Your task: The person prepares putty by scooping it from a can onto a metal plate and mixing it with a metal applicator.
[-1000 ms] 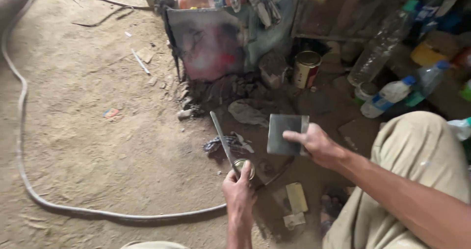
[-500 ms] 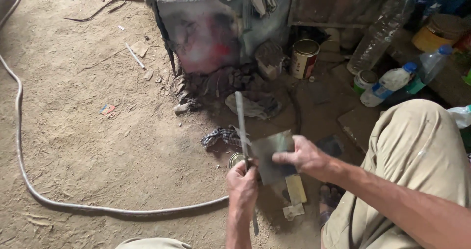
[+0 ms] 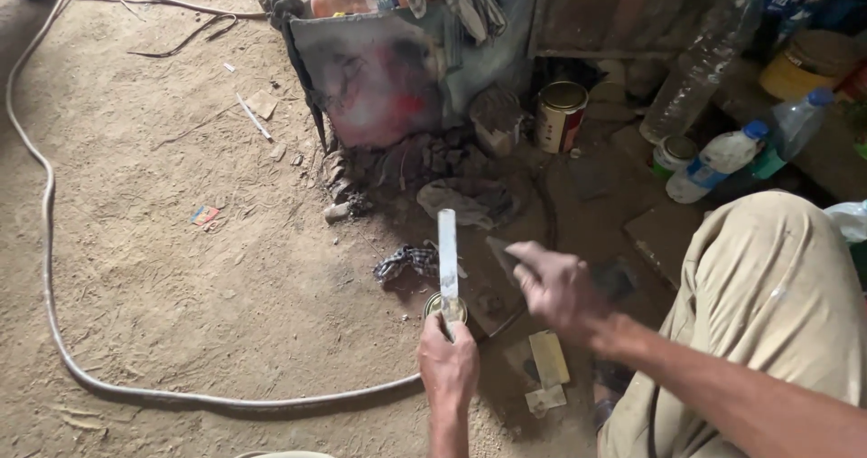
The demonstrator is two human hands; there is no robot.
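My left hand (image 3: 449, 363) grips the lower end of a flat, pale metal strip (image 3: 447, 255) and holds it upright over the dirt floor. My right hand (image 3: 560, 286) holds a dark flat rectangular sheet (image 3: 502, 254), seen nearly edge-on, just to the right of the strip; I cannot tell whether they touch. A small round tin lid (image 3: 436, 305) lies on the ground right behind my left fingers. A checked rag (image 3: 406, 261) lies just left of the strip.
A white cable (image 3: 54, 313) curves across the dirt on the left. A paint-stained panel (image 3: 379, 79), a tin can (image 3: 560, 115), plastic bottles (image 3: 713, 160) and a grey cloth (image 3: 465, 200) crowd the back. My bent knee (image 3: 777, 277) fills the right. Pale cards (image 3: 547, 359) lie near it.
The strip has swung from a left lean to upright. My right hand has come down and closer, bringing the dark sheet from face-on to edge-on beside the strip.
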